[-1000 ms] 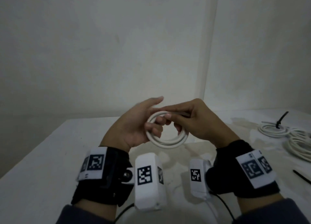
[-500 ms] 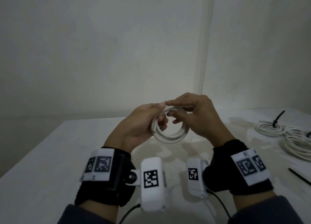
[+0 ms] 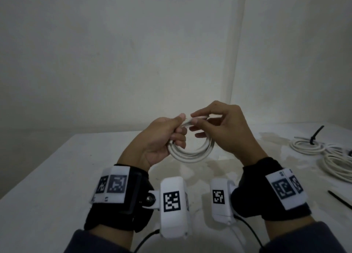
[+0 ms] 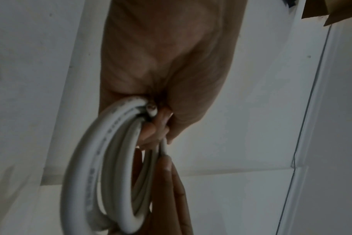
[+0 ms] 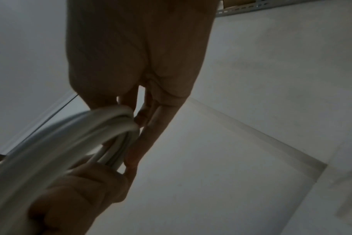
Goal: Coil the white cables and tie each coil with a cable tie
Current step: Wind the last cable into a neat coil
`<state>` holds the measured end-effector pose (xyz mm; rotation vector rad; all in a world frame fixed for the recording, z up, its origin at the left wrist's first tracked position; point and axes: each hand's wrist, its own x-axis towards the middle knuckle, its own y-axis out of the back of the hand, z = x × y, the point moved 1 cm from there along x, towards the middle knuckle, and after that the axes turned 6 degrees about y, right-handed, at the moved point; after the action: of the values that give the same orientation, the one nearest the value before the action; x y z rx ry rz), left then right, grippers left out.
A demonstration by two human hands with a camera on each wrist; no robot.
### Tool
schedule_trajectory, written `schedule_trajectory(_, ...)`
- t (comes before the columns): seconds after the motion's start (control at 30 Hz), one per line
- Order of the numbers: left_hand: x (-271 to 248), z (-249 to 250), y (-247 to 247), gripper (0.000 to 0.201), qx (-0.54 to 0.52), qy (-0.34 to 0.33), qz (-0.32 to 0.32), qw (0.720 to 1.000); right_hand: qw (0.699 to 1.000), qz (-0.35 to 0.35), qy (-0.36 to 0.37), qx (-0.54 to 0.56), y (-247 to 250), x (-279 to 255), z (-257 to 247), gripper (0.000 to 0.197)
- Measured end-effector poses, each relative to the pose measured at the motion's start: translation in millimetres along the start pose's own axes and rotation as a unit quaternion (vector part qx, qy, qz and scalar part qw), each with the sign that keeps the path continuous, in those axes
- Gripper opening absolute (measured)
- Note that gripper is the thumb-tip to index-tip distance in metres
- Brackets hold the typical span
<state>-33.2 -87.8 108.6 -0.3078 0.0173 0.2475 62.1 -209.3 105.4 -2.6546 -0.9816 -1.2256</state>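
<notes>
A small coil of white cable (image 3: 192,154) hangs in the air above the white table (image 3: 47,186), held by both hands. My left hand (image 3: 162,136) grips the coil's left side, its fingers curled through the loops (image 4: 110,167). My right hand (image 3: 215,127) pinches the top of the coil (image 5: 110,120) between thumb and forefinger, close to the left thumb. A cut cable end (image 4: 152,111) shows at the left fingers. No cable tie is seen on this coil.
At the table's right edge lie a white coil (image 3: 306,146) bound with a black cable tie (image 3: 315,134) and a looser pile of white cable (image 3: 339,165). A loose black cable tie (image 3: 340,199) lies nearer me on the right. Walls stand close behind the table.
Both hands have risen a little with the coil. The left thumb has closed onto the coil's top, and the right fingers have shifted up to pinch there.
</notes>
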Motion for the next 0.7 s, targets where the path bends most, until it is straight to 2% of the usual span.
schedule_trajectory(0.13,-0.9,-0.9,-5.3,0.034,0.042,-0.01,0.0,0.999,0.999,0.043,-0.007,0.013,-0.6,-0.1,-2.2,0.007)
schedule_trajectory(0.27,4.4,-2.4,-7.9,0.021,0.029,-0.038,0.053,0.997,0.996,0.067,-0.037,0.04,-7.2,-0.7,2.2,0.004)
schedule_trajectory(0.33,7.1,-3.4,-5.9,0.023,0.002,-0.055,0.08,0.995,0.994,0.044,-0.064,0.071,-7.5,-0.9,4.9,0.013)
schedule_trajectory(0.4,9.0,-3.9,-3.7,0.026,-0.034,-0.067,0.087,0.993,0.994,-0.013,-0.088,0.068,-5.5,-1.0,6.2,0.024)
schedule_trajectory(0.5,11.0,-5.9,-4.2,0.027,-0.063,-0.064,0.067,0.994,0.997,-0.033,-0.051,-0.045,0.1,-0.3,8.0,0.035)
schedule_trajectory(0.6,10.6,-6.8,-2.7,0.024,-0.079,-0.028,0.013,0.996,0.994,-0.011,-0.021,-0.103,3.6,1.1,10.2,0.026)
schedule_trajectory(0.7,8.6,-5.9,2.1,0.019,-0.109,0.017,-0.035,0.993,0.993,-0.027,-0.014,-0.116,3.1,0.3,11.0,0.023)
